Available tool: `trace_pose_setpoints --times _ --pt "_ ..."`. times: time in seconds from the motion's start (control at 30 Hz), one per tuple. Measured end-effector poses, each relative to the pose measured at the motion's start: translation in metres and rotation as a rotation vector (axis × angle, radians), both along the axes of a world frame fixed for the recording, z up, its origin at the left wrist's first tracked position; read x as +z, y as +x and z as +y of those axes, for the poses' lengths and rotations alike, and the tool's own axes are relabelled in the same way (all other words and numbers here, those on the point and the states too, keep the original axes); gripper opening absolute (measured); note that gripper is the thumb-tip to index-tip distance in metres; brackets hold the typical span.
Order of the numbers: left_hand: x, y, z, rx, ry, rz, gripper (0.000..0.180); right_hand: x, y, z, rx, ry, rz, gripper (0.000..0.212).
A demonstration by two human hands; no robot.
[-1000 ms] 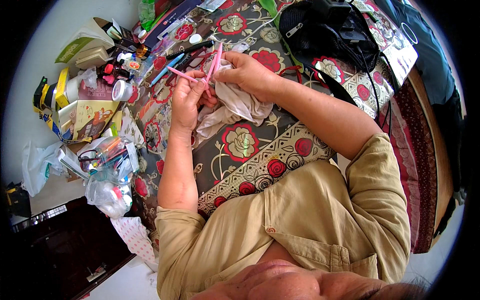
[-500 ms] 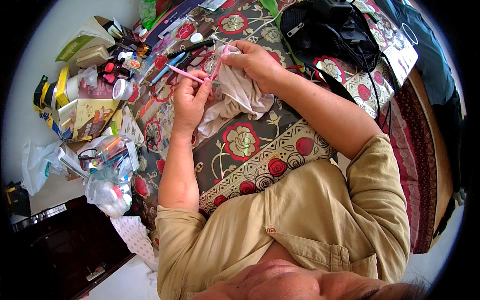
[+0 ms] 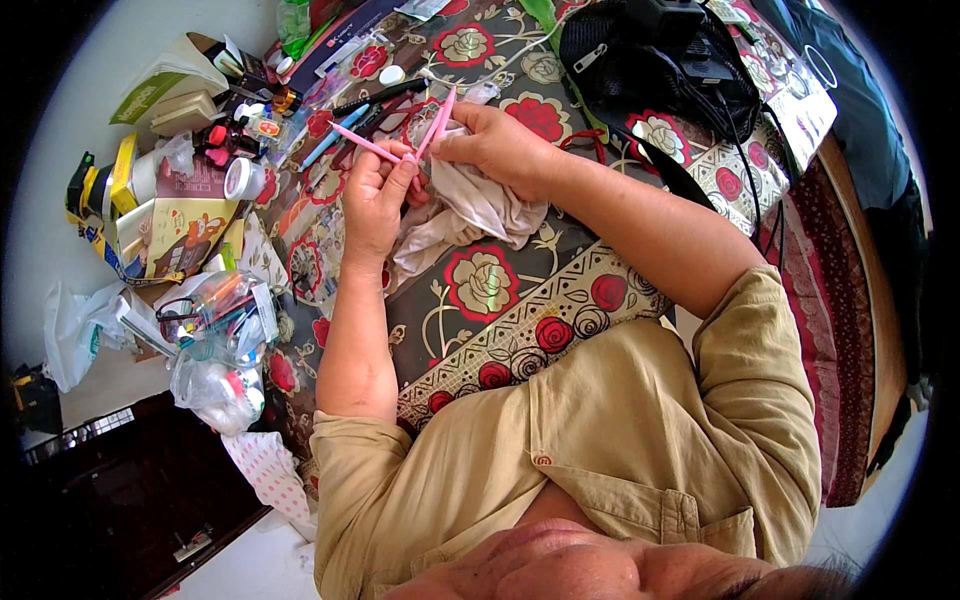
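Observation:
A pink two-legged tool, which looks like a drawing compass [image 3: 438,125], is spread in a V with both tips pointing away from me. My left hand [image 3: 378,205] is closed round its joint, and one leg sticks out to the left past my fingers. My right hand [image 3: 500,150] pinches a whitish cloth [image 3: 475,205] against the other leg. The cloth hangs crumpled below that hand and onto the table. My right fingers partly hide where cloth and leg meet.
The table has a dark flowered cover [image 3: 480,280]. Beyond my hands lie a blue pen [image 3: 335,135], a black strap-like item [image 3: 380,98] and a white cap [image 3: 392,75]. Bottles, boxes and plastic bags [image 3: 215,390] crowd the left; a black mesh bag [image 3: 600,70] stands far right.
My right hand has moved slightly down and toward me along the compass leg, drawing the cloth with it. More of the pink leg shows now. My left hand stays nearly in place.

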State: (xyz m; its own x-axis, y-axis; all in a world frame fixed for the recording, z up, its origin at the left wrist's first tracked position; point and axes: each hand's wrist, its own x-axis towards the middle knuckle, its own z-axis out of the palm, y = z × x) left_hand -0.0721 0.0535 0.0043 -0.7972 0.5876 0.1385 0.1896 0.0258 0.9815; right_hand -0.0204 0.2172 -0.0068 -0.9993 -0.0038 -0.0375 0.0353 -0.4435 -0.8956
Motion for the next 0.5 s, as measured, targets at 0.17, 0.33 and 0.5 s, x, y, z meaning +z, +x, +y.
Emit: trace_pose_setpoints --times 0.17,0.33,0.5 --pt "0.0007 -0.0004 0.0003 0.018 -0.007 0.013 0.013 0.0033 0.0016 0.0014 0.04 0.11 -0.054 0.021" --pt "-0.0024 -0.0017 0.0017 0.065 0.015 0.03 0.013 0.0052 0.002 0.0004 0.002 0.072 -0.074 0.022" --pt "-0.0037 0.0015 0.007 0.052 0.044 0.098 0.017 0.0095 0.0037 0.0019 -0.029 0.008 -0.062 0.023"
